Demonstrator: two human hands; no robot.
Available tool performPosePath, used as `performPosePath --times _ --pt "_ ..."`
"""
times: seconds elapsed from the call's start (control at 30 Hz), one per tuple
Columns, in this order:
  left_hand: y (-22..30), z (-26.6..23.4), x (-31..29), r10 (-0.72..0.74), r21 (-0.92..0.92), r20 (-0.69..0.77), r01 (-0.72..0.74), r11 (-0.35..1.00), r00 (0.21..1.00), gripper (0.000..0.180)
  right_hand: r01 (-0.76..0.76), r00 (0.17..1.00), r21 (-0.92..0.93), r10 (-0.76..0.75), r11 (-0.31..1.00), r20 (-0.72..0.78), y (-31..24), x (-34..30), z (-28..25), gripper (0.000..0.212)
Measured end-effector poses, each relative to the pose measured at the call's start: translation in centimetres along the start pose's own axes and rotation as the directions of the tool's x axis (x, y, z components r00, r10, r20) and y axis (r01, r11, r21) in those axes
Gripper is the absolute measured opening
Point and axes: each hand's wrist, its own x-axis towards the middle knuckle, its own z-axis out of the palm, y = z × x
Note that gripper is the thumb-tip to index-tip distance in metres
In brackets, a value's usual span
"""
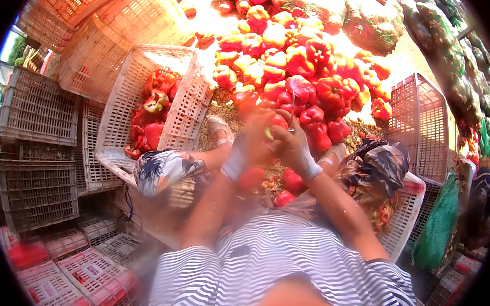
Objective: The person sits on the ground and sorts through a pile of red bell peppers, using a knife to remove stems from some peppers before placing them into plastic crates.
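My left hand (251, 144), in a thin pale glove, grips a red bell pepper (277, 122) in front of me. My right hand (294, 144), gloved too, holds a small knife (292, 112) whose blade points up beside that pepper. A big heap of red bell peppers (298, 65) lies on the ground just beyond both hands. A few more red peppers (285, 188) rest between my knees. A white plastic crate (120, 113) tilted at my left holds several red peppers (154, 111).
Stacks of grey and pale crates (37, 143) rise on the left, with red-and-white crates (67, 276) at the lower left. An upright reddish crate (422, 119) stands on the right. Net sacks of produce (446, 56) line the far right. My sandalled foot (220, 129) rests by the heap.
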Motion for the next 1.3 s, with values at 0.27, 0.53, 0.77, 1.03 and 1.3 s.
performPosePath --times 0.27,0.53,0.77,1.03,1.3 --pt "1.5 0.3 -0.6 -0.171 -0.256 -0.051 0.152 0.955 0.984 0.042 -0.064 0.998 0.022 0.063 0.998 0.024 -1.6 -2.2 1.0 0.049" --pt "-3.4 1.5 -1.5 -0.434 -0.556 -0.291 0.219 0.802 0.853 0.034 -0.052 0.99 -0.006 0.052 0.999 0.132 -0.1 -1.3 0.6 0.05" --pt "-4.1 -3.2 -2.6 -0.769 -0.973 0.129 -0.071 -0.221 0.625 0.033 0.24 0.956 0.193 -0.266 0.951 0.121 -7.5 -0.3 9.1 0.06" --pt "-6.2 -3.6 -3.5 -0.733 -0.93 0.195 -0.115 -0.35 0.651 0.038 0.684 0.701 -0.714 -0.407 0.149 0.585 -10.2 8.3 23.8 0.071" --pt "-6.3 -2.1 -4.5 -0.085 0.103 -0.337 0.126 0.987 0.938 0.03 0.551 0.833 -0.823 0.147 -0.138 0.533 -2.8 5.0 10.7 0.046"
